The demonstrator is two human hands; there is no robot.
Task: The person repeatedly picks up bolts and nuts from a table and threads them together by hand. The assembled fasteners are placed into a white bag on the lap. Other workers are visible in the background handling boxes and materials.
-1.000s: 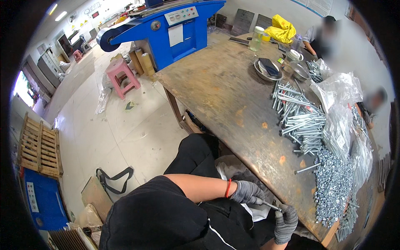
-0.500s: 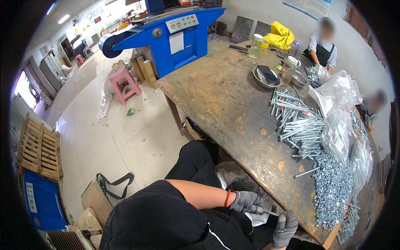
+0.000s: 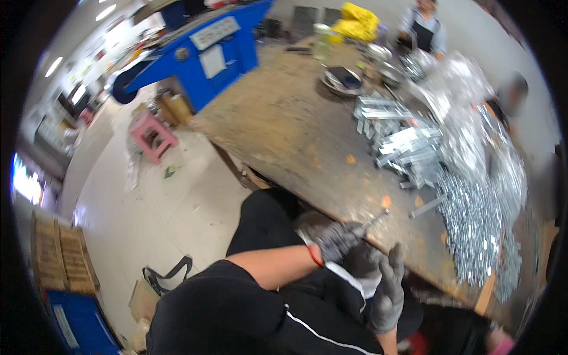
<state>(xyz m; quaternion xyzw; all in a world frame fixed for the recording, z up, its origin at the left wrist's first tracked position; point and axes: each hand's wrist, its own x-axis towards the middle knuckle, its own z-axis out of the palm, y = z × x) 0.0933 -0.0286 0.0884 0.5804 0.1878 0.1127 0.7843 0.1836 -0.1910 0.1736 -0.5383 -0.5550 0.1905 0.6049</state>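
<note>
My left hand (image 3: 340, 241), in a grey knit glove with a red band at the wrist, is closed around a metal bolt (image 3: 374, 220). The bolt points up and away over the near table edge, and a thicker bit shows at its far end, too blurred to tell whether it is the head or a nut. Apart from it, my right hand (image 3: 387, 293), also gloved, is raised with its fingers stretched out and nothing in them. A single loose bolt (image 3: 429, 205) lies on the table, beside a heap of small nuts (image 3: 473, 228) and a pile of long bolts (image 3: 408, 142).
Clear plastic bags (image 3: 464, 124) lie along the right of the wooden table (image 3: 284, 112). Toward the back are a metal bowl (image 3: 337, 89) with a phone and a yellow bag (image 3: 357, 22). A person (image 3: 423, 29) sits across. A pink stool (image 3: 152, 135) stands left.
My right hand has come off the bolt and opened. My left hand has lifted the bolt up to the table edge. The whole view has shifted and blurred with head motion.
</note>
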